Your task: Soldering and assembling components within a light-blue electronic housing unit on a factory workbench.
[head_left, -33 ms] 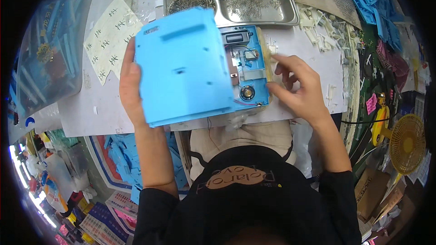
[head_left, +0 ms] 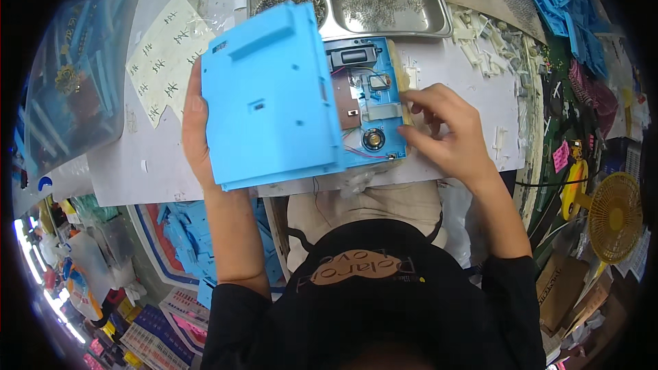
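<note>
My left hand point(head_left: 195, 127) is closed on the left edge of a flat blue plastic cover point(head_left: 267, 109), its thumb along the edge. The cover is held tilted over the left part of a blue plastic housing point(head_left: 394, 127), hiding that part. Inside the housing show a brown circuit board point(head_left: 347, 99), a round speaker point(head_left: 373, 139), thin wires and a black part near the top. At the housing's right edge is my right hand point(head_left: 445, 123), thumb and forefinger apart with their tips at the edge, the other fingers curled.
Beyond the housing stands a metal compartment tray point(head_left: 439, 14) of small metal parts. White plastic pieces point(head_left: 480, 41) lie to its right. At left are a marked paper sheet point(head_left: 161, 55) and a translucent bin point(head_left: 68, 75). More blue parts point(head_left: 188, 240) sit below the table edge; a yellow fan point(head_left: 615, 216) stands right.
The cover has moved left and tilted, baring more of the circuit board and wires. My right hand has shifted slightly left, its fingertips now at the housing's edge.
</note>
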Demonstrator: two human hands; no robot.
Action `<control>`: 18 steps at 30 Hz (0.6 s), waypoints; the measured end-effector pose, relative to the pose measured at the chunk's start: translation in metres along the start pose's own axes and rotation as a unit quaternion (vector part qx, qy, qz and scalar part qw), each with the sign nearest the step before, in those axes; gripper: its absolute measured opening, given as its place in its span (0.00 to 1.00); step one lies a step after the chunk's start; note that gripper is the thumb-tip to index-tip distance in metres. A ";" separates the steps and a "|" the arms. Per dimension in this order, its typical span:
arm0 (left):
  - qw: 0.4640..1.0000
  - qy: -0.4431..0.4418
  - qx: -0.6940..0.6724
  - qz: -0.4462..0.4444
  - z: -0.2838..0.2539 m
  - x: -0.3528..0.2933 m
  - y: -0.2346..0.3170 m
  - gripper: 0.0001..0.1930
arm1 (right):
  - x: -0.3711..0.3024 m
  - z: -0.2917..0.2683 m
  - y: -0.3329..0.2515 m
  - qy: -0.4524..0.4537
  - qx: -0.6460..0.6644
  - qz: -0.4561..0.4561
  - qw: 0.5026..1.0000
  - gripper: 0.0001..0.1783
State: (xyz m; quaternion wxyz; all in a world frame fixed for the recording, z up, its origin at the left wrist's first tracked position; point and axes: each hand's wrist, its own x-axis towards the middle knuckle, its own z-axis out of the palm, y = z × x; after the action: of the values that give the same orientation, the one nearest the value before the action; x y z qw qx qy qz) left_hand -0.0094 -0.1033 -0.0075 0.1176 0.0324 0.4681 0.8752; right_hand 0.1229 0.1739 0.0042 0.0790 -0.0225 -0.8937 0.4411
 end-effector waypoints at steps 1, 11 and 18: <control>1.000 0.007 -0.008 -0.004 0.000 -0.001 -0.005 0.34 | 0.001 0.001 0.002 0.001 -0.022 -0.022 1.000 0.19; 0.992 0.006 -0.123 -0.012 0.008 -0.011 -0.066 0.29 | 0.014 0.005 0.000 -0.020 -0.169 -0.122 0.978 0.12; 0.998 0.014 -0.054 0.015 0.012 -0.014 -0.055 0.31 | -0.004 -0.011 -0.005 -0.036 -0.176 -0.045 0.983 0.26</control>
State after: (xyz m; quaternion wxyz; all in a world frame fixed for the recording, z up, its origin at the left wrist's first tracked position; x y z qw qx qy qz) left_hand 0.0155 -0.0678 -0.0459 0.0995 0.0203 0.4213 0.9012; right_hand 0.1288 0.1788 0.0140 0.0611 0.0203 -0.9596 0.2738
